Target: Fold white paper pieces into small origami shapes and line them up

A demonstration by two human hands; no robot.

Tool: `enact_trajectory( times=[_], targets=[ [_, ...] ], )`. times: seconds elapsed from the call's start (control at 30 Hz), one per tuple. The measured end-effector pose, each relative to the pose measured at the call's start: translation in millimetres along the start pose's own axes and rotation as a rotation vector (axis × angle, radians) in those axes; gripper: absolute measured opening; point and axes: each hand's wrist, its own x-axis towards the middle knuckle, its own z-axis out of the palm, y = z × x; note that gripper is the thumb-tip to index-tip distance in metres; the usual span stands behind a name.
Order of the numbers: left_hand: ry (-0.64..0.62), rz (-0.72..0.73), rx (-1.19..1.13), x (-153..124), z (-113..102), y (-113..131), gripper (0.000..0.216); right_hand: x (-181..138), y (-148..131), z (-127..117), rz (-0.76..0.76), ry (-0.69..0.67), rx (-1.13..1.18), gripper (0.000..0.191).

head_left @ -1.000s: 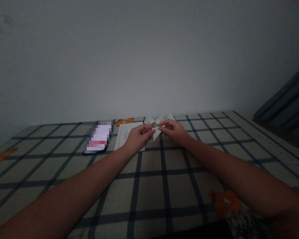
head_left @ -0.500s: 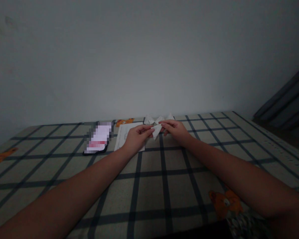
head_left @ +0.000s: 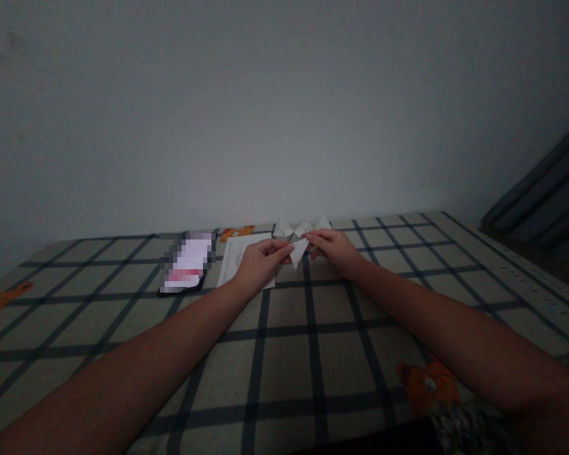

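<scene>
Between both hands I hold a small folded piece of white paper (head_left: 298,254), its pointed end hanging downward. My left hand (head_left: 264,260) pinches its left edge with thumb and fingers. On the other side, my right hand (head_left: 334,249) grips the upper right corner, fingers closed. Just behind the hands stand several white folded paper pieces (head_left: 284,229), partly hidden by my fingers. A stack of white paper sheets (head_left: 228,260) lies under and left of my left hand; faint marks show on the top sheet.
A phone (head_left: 188,260) with a lit, blurred screen lies left of the sheets. The checked cloth (head_left: 284,354) with orange bear prints covers the table. A pale wall (head_left: 284,114) rises at the back edge, and dark slanted folds (head_left: 545,170) are at the right.
The folded paper has tilted slightly, its point dipping a little lower between my fingers. Both hands stay in nearly the same place.
</scene>
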Motion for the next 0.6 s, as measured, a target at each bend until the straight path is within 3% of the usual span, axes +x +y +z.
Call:
enact_trajectory(
  times=[0.6],
  targets=[
    [0.003,-0.007,-0.044,0.7,0.1,-0.4,0.029,-0.3,0.7,-1.5,0.114,-0.042,0.176,0.034]
  ],
)
